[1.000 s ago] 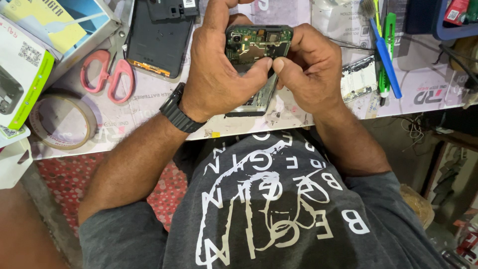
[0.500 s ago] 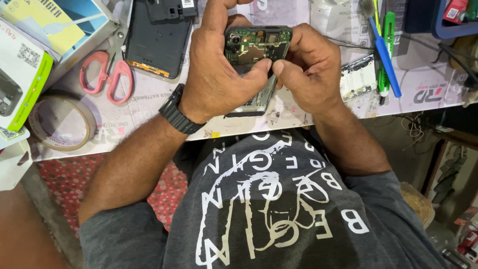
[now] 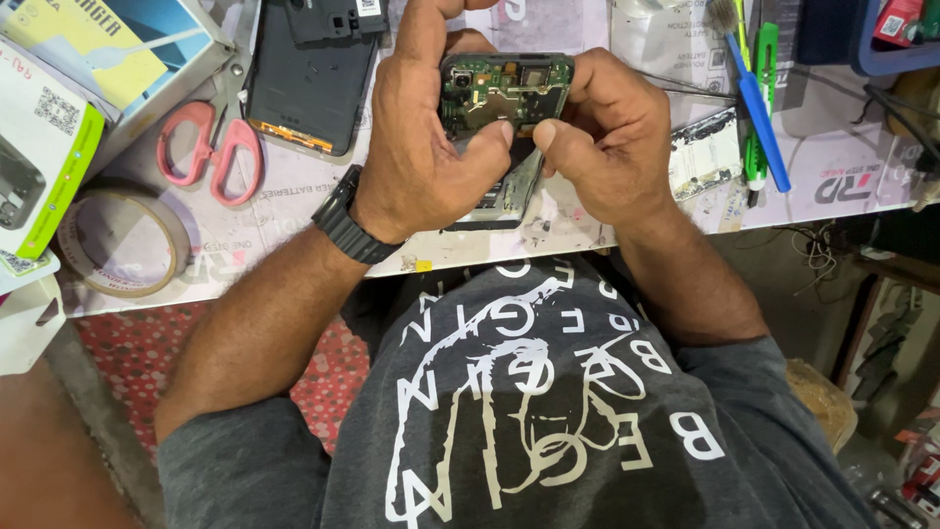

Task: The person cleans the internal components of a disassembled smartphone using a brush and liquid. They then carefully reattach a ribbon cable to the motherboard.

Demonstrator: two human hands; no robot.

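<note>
Green circuitry is showing on the opened smartphone (image 3: 504, 98), raised just above the workbench (image 3: 294, 250). Both the left hand (image 3: 426, 147) and right hand (image 3: 607, 137) are gripping it, thumbs pressing its middle. With its back cover (image 3: 308, 83) lying detached nearby, disassembly looks underway.
</note>
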